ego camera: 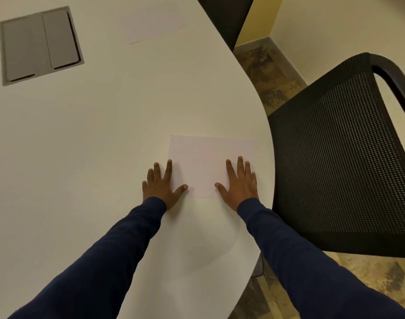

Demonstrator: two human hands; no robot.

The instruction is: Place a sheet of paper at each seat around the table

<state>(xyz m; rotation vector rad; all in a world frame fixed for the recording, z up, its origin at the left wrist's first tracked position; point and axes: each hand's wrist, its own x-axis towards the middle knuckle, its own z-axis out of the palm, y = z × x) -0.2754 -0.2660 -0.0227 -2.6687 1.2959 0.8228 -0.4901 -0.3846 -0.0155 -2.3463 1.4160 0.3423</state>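
A white sheet [208, 162] lay flat on the white bench [93, 134], close to the curved edge and directly in front of the black mesh chair [335, 162] on the right. The left hand [161, 187] was spread flat w/ straight fingers, mostly on the bench beside the sheet's left edge; index finger and thumb reached onto or right at that edge, can't tell exactly which. The right hand [239, 183] was also flat, fingers straight, pressing on the near-right part of the sheet. The hands were apart, one at each side of the sheet, neither gripping anything, no spare paper in either. Dark blue sleeves [312, 261] covered both arms.

Progress, judging from the layout: a second sheet [154, 24], faint against the bench top, lay farther along the same edge, near another dark chair [227, 17] at the top of the view. So at least two seats looked served, incl. this one, which seemed to be at the smoothing/squaring stage, i.e. basically done once the hands lift. No stack of paper was in view, and the rest of the bench and its other seats were out of frame, so how many places were left can't be told.

Also there: a grey hatch [40, 44] set into the bench top at upper left, and mottled tan floor [266, 72] by the wall.
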